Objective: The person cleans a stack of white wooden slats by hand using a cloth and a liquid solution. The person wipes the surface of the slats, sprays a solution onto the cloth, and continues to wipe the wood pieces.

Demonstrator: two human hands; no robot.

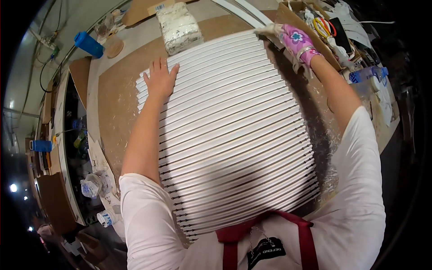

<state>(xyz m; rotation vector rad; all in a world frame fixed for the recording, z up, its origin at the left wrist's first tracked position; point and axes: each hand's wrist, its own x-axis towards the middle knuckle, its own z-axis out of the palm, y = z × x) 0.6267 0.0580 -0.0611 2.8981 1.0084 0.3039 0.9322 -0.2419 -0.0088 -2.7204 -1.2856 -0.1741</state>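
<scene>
A wide row of white slats (229,121) lies side by side on brown board, with narrow dark gaps between them. My bare left hand (160,81) rests flat near the left ends of the far slats, its fingers apart and holding nothing. At the far right corner is my right hand (294,39), covered by a pink flowered glove with a pale, stained front part. Its fingers are drawn together against the end of the farthest slats. Whatever they pinch is hidden by the glove.
Beyond the slats sits a whitish wrapped block (180,28). Loose white strips (245,12) lie at the back. A cardboard box (310,29) of odds and ends and a plastic bottle (366,74) stand at right. A blue cup (88,44) is at far left.
</scene>
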